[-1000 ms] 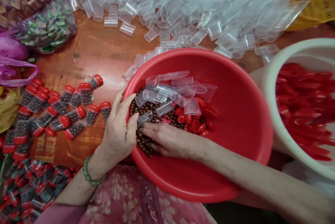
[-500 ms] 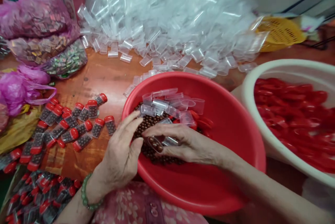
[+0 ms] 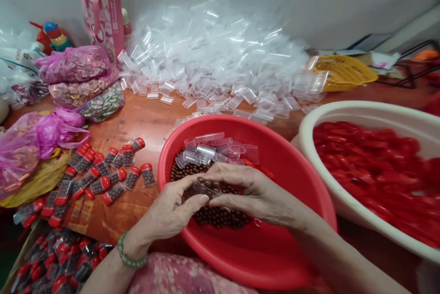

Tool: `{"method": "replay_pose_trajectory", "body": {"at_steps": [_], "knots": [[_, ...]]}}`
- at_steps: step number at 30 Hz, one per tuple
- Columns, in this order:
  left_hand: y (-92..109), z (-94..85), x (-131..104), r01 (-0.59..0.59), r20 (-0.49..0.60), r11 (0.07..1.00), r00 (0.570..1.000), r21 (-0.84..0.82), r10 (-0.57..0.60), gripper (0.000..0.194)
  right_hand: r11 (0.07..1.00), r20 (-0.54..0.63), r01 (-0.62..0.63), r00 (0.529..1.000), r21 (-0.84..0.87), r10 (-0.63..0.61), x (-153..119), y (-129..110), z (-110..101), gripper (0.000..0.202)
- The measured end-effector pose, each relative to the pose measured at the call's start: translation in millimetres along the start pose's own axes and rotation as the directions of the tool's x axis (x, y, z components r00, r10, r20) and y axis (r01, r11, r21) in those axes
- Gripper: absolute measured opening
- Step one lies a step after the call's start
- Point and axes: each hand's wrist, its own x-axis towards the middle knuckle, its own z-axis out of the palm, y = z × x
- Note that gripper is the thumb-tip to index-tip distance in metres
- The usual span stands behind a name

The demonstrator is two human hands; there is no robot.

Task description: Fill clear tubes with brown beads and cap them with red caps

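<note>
Between my two hands is a clear plastic tube (image 3: 202, 189) with brown balls in it, held over the red basin (image 3: 323, 202). My left hand (image 3: 172, 211) has its thumb and fingers closed round the left end. My right hand (image 3: 254, 191) grips the other end, thumb below and fingers above, hiding part of it. Loose brown balls (image 3: 223, 218) lie in the basin under the hands. Behind them, in the same basin, are several empty clear tubes (image 3: 208, 151) and a few red plastic caps (image 3: 263, 170), partly covered by my right hand.
A large heap of clear tubes (image 3: 220, 74) covers the back of the table. On the right stands a white basin (image 3: 305, 133) of red caps (image 3: 374, 161), near a yellow basket (image 3: 347, 71). Filled red-capped tubes (image 3: 99, 185) lie at left, beside purple bags (image 3: 77, 64).
My left hand has moved right and closed on the tube, which my right hand alone held before. The view has tilted up, showing more of the wall and back of the table.
</note>
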Motion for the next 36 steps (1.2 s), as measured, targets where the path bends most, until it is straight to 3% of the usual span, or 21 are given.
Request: {"method": "replay_pose_trajectory", "body": {"at_steps": [4,8,12,16,21,27,36], "knots": [[-3.1,1.3,-0.9,0.000,0.004,0.999,1.000,0.038,-0.001,0.033,0.991,-0.082,-0.123,0.989,0.055,0.127,-6.2,-2.6,0.8,0.039],[-5.5,-0.6,-0.5,0.001,0.002,0.997,1.000,0.074,-0.001,0.027,0.994,-0.049,-0.089,0.995,0.063,0.092,-5.5,-3.9,1.3,0.030],[-7.6,-1.8,0.2,0.033,-0.016,0.999,0.999,0.038,-0.032,0.023,0.983,-0.087,-0.138,0.985,0.124,0.150,-4.4,-4.9,5.4,0.020],[-11.4,-1.9,1.5,0.056,-0.025,0.998,0.998,-0.020,-0.056,0.020,0.967,-0.088,-0.189,0.975,0.172,0.206,-6.4,-5.0,8.8,0.023],[-16.9,-2.1,3.3,0.057,-0.034,0.996,0.998,-0.075,-0.059,0.019,0.983,-0.098,-0.165,0.980,0.084,0.173,-4.4,-4.0,6.6,0.024],[-16.7,-3.8,3.3,0.064,-0.004,0.995,0.998,-0.071,-0.064,0.020,0.996,0.009,-0.036,0.999,-0.082,0.037,3.9,-3.5,1.9,0.020],[-10.6,-5.5,6.3,0.064,0.042,0.998,0.997,-0.006,-0.063,0.018,0.981,0.207,-0.065,0.973,-0.185,0.103,16.2,-10.5,-7.7,0.016]]}}
